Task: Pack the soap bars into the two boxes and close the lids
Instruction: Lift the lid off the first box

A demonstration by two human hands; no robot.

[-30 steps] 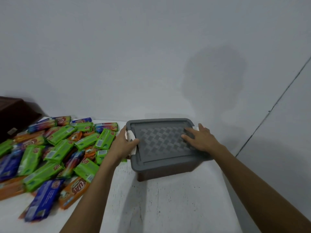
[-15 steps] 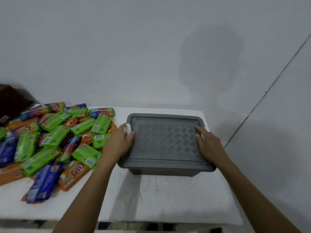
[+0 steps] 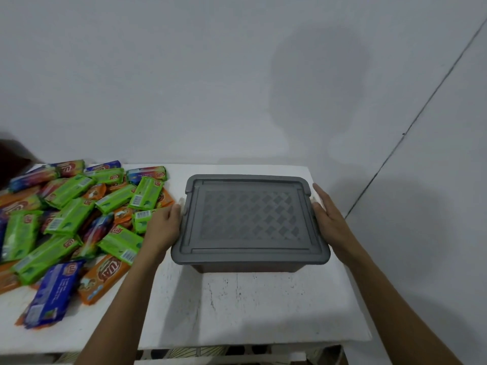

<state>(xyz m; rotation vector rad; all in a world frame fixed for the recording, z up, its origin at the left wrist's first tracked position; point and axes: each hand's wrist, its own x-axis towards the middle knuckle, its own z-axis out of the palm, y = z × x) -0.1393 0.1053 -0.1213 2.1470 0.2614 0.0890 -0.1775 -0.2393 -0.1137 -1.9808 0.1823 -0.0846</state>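
While both hands bracket it, a grey plastic box (image 3: 250, 268) sits on a white table (image 3: 237, 312), to the right of centre and close to the back wall (image 3: 210, 75). Its grey lid (image 3: 247, 219), with a woven diamond pattern on top, lies flat and level on the box, covering it completely. Because the lid is opaque, whatever is inside cannot be seen.

The left hand (image 3: 162, 227) is against the box's left side, its fingers extended with the tips touching the lid's left rim. The right hand (image 3: 330, 222) lies flat against the right side, fingers straight and together, pointing away from the person. Neither hand is wrapped around anything.

Left of the box, a loose heap of wrapped soap bars (image 3: 68, 219) covers that end of the table, overlapping at all angles. Most wrappers are bright green; others are orange or blue. A green bar (image 3: 118, 243) lies just beside the left wrist, an orange bar (image 3: 102, 277) sits nearer the front edge, and a blue bar (image 3: 52, 293) lies beside it. All of these bars are outside the box.
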